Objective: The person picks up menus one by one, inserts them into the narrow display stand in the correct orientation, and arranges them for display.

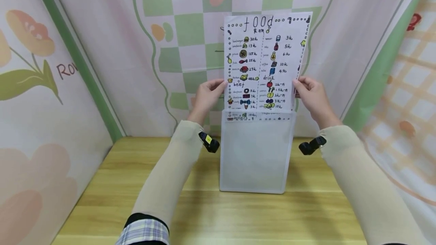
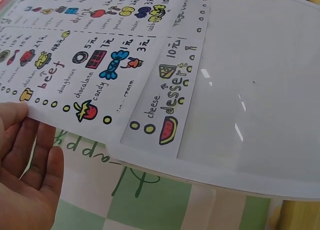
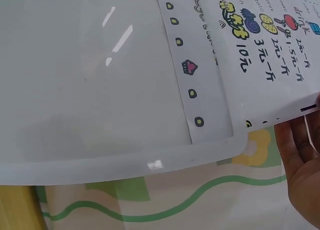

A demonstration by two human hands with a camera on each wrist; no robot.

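Two hands pinch the menu sheet [image 1: 265, 63] by its sides, left hand [image 1: 208, 94] and right hand [image 1: 311, 93]. It stands tall, bottom edge inside the clear folder [image 1: 256, 154] on the bench [image 1: 136, 184].

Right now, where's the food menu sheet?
In the head view, the menu sheet stands centre, its bottom edge inside the clear sleeve, pinched between left hand and right hand.

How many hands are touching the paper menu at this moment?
2. The left hand holds the left edge of the paper menu; the right hand holds its right edge. The menu's bottom sits inside the translucent plastic sleeve.
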